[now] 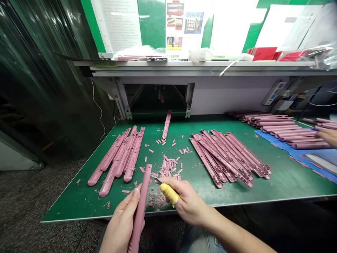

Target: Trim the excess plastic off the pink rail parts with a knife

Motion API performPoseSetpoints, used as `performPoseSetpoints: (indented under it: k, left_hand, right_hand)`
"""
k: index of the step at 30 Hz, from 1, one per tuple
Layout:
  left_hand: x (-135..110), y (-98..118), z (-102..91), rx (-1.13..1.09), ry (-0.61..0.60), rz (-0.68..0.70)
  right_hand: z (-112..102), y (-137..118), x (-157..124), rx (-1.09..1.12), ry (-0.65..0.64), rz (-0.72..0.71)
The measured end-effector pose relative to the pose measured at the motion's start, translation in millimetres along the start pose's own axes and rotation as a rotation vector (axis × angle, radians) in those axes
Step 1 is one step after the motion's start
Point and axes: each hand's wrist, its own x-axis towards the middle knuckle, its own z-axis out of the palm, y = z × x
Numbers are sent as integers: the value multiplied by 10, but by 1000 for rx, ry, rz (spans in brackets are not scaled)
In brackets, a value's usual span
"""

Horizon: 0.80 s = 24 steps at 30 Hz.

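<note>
Left hand (122, 221) curled tight round a long pink moulded plastic strip (140, 211) at six o'clock, right hand (188, 203) clenched on a yellow-handled craft knife (169, 194), blade angled toward the strip!

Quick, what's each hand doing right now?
Left hand: closed, holding a pink molded plastic strip.
Right hand: closed, holding a yellow-handled utility knife.

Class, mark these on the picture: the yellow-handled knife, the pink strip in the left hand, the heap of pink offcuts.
yellow-handled knife (168, 194): head view, on its grip.
pink strip (140, 211): head view, on its middle.
heap of pink offcuts (167, 167): head view, on the heap's centre.
</note>
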Motion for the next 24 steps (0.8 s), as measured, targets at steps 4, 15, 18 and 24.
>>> performPoseSetpoints:
  k: [4, 15, 18, 24]
  left_hand:
    - [33, -67, 45, -41, -76, -58]
    - [108, -155, 29, -81, -212, 42]
    - [80, -140, 51, -99, -185, 31]
    - [-47, -64, 122, -98, -137, -6]
  right_hand:
    - [71, 54, 181, -431, 113, -30]
    - [5, -56, 268, -903, 37, -68]
    - [1, -86, 253, -900, 67, -61]
    - [-21, -156, 255, -912, 80, -51]
